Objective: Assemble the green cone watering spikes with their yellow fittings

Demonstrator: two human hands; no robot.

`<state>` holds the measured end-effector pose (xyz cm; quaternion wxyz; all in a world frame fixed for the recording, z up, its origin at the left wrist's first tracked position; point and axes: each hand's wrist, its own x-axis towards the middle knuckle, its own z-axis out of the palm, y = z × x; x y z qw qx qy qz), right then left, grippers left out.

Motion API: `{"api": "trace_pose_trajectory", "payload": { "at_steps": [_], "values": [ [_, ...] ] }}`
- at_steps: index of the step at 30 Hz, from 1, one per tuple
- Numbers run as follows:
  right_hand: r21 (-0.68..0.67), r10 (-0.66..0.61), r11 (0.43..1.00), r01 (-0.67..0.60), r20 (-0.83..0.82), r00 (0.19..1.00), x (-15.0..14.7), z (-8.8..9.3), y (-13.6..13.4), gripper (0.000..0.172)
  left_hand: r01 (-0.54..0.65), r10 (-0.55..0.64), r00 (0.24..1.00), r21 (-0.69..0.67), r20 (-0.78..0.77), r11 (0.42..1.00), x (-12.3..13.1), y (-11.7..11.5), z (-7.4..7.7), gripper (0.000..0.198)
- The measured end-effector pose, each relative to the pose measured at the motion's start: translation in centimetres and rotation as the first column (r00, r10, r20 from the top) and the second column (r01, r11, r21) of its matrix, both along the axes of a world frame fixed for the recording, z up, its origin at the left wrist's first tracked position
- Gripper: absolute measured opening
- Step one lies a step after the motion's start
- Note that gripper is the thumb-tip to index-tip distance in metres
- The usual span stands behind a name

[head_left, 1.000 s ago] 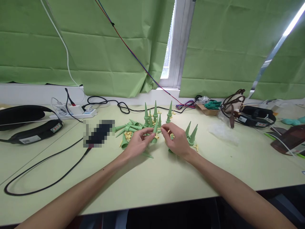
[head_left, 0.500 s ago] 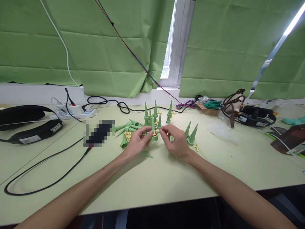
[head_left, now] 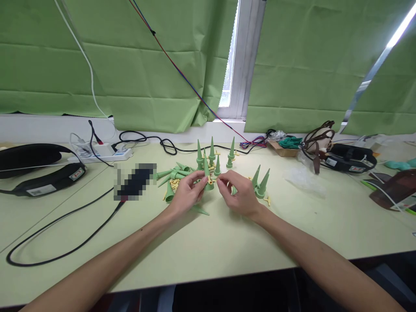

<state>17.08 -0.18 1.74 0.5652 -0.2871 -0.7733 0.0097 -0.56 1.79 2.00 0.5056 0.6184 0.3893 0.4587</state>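
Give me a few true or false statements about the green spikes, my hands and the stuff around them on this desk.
1. The left hand holds a green cone spike upright. True.
2. The right hand rests flat on the table, far from the spike. False: its fingertips pinch at a small yellow piece beside the spike.
3. All spikes stand upright. False: several spikes lie on their sides.
4. A white power strip sits far left. True.

Desk clutter under green curtains (head_left: 146, 65).
Power strip (head_left: 104, 151) at ten o'clock, black cable (head_left: 58, 255) at eight, cardboard tray (head_left: 284, 149) at two.
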Motion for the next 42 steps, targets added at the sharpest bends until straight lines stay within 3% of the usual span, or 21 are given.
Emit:
{"api": "trace_pose_trajectory", "payload": {
  "at_steps": [10, 16, 21, 42],
  "values": [
    [-0.036, -0.031, 0.999, 0.032, 0.026, 0.999, 0.16, -0.02, 0.0, 0.01, -0.139, 0.14, 0.99, 0.041, -0.034, 0.989, -0.03, 0.19, -0.29, 0.038],
    [-0.149, -0.015, 0.989, 0.018, 0.021, 1.0, 0.28, -0.43, 0.32, 0.012, -0.118, 0.131, 0.987, 0.138, -0.09, 0.983, -0.08, 0.05, -0.21, 0.036],
    [-0.168, 0.005, 0.986, 0.006, 0.067, 0.998, 0.43, -0.51, 0.48, 0.012, -0.106, 0.123, 0.989, 0.175, -0.085, 0.979, -0.05, -0.19, -0.1, 0.035],
    [-0.24, 0.091, 0.968, -0.07, 0.078, 0.993, 0.62, -0.16, 0.62, 0.013, -0.079, 0.098, 0.988, 0.158, -0.116, 0.984, -0.02, -0.63, 0.15, 0.031]
  ]
}}
